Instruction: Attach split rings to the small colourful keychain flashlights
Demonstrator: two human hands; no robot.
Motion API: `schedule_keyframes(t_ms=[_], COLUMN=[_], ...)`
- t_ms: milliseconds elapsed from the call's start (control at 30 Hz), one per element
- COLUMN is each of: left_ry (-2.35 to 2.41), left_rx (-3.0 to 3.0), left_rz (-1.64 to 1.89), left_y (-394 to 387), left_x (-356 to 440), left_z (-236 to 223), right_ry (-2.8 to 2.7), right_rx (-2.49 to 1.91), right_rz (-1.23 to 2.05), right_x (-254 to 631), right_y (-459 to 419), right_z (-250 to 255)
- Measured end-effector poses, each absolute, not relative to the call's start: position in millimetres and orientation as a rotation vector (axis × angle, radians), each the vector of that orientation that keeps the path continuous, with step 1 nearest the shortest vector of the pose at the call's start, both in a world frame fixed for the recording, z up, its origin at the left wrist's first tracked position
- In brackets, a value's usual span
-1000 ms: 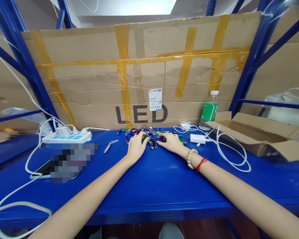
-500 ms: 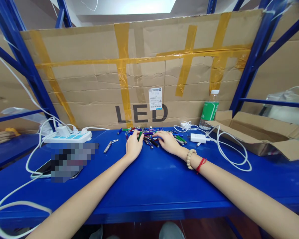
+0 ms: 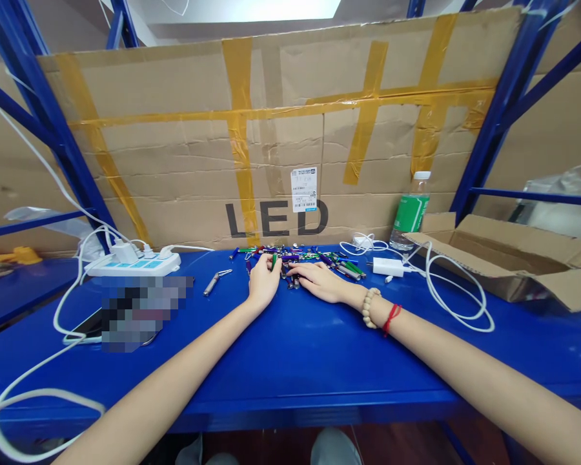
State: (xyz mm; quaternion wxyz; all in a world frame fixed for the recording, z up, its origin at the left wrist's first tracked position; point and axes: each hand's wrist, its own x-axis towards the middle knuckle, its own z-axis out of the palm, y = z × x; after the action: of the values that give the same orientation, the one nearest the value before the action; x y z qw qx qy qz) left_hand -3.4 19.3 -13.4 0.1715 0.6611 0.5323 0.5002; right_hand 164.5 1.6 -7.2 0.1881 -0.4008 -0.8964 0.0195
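A pile of small coloured metal tubes with clips (image 3: 341,266), mostly blue, purple, green, black and silver, lies at the back middle of the table. At its left side my left hand (image 3: 264,279) is closed around a green tube (image 3: 274,260), which pokes up between thumb and fingers. My right hand (image 3: 322,282) lies palm down at the front of the pile, fingers stretched to the left over some tubes. What is under those fingers is partly hidden. One silver tube with a clip (image 3: 212,285) lies apart, left of my left hand.
A white power strip (image 3: 130,265) and a phone (image 3: 84,326) with cables are on the left. On the right are a white charger (image 3: 388,267) with a looped cable, a green-labelled bottle (image 3: 410,212) and an open cardboard box (image 3: 503,274). Taped cardboard (image 3: 188,174) stands behind.
My right hand has slid left across the front of the pile, toward my left hand. The left hand has pulled back slightly left, keeping the green tube. The view has tilted a little.
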Motion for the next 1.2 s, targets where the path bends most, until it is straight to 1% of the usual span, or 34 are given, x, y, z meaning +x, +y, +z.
schedule_keyframes(t_ms=[267, 433, 800, 1033, 1200], left_ry=[1.395, 1.325, 1.329, 1.306, 1.303], left_rx=[1.822, 1.794, 1.759, 1.762, 1.770], left_rz=[1.479, 1.514, 1.521, 1.511, 1.499], left_y=[18.3, 16.6, 14.1, 14.7, 13.8], left_x=[-2.1, -1.4, -1.5, -0.6, -0.9], left_z=[-12.5, -10.8, -8.7, -8.5, -7.8], right_ry=[-2.510, -2.493, -2.402, -2.474, -2.453], right_rx=[-1.173, -1.188, -1.177, -1.261, -1.193], right_rz=[0.150, 0.066, -0.102, -0.008, -0.029], right_x=[163.1, 162.9, 163.5, 163.6, 163.5], right_y=[5.2, 9.9, 6.7, 12.5, 12.3], right_z=[-8.4, -11.4, -11.0, -14.6, -14.8])
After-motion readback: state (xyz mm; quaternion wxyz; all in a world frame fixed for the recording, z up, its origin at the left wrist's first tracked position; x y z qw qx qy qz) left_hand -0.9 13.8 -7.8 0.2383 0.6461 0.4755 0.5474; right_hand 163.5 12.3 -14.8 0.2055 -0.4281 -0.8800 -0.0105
